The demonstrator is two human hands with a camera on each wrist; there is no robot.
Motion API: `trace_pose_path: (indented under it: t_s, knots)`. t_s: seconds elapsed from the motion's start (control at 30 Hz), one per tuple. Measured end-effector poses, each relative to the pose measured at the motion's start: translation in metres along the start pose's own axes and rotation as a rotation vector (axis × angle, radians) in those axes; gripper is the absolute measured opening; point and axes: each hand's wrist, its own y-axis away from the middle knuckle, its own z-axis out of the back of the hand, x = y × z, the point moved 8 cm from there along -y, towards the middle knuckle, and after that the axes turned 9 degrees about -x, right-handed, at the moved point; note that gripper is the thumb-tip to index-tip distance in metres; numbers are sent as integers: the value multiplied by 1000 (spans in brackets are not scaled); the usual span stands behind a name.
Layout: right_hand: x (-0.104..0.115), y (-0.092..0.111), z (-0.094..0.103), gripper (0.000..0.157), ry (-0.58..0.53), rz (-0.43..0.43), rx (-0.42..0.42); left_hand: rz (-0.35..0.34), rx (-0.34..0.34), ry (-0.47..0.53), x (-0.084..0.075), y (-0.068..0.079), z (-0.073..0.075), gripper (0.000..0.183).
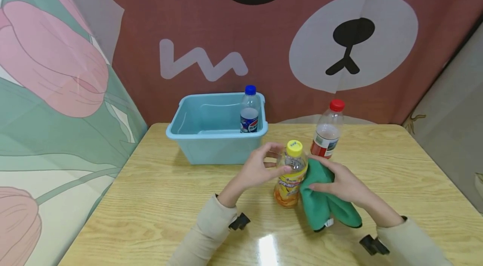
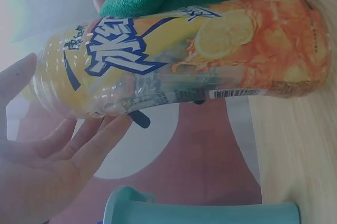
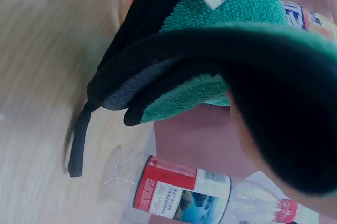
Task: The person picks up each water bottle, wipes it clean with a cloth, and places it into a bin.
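Observation:
My left hand (image 1: 262, 167) grips a clear plastic bottle (image 1: 288, 192) by its upper part, thumb on the near side. It has a yellow cap and a yellow-orange label with lemon slices, and it stands on the table. A green towel (image 1: 318, 203) with dark edging and a white tag is bunched in my right hand (image 1: 345, 184), its fingers over the top and thumb on the near side. The cloth lies against the bottle's right side. In the right wrist view the towel (image 3: 226, 13) hides most of that hand.
A light blue plastic bin (image 1: 219, 148) stands at the back left of the wooden table (image 1: 151, 215). Inside it is a bottle with a blue cap (image 1: 250, 107). A red-capped bottle (image 1: 328, 132) stands behind my right hand. A printed cloth (image 1: 264, 40) hangs behind.

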Motion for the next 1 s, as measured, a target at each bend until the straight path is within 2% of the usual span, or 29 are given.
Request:
trace_pose_path:
  t_s: [0.27,0.4,0.57,0.8,1.0]
  knots:
    - [7,-1,8,70,28,31,-9,40,53,75,2,-3,2,48]
    - [10,-1,9,70,38,36,-10,53,76,98,-9,-1,3,47]
    - [19,-2,15,70,39,67,-14,39,91,91,-27,3,6,46]
    - [25,-4,21,71,41,66,-9,-6,111,33,-30,4,10,45]
    - [30,-7,25,72,67,62,-10,-2,131,30,-30,5,10,48]
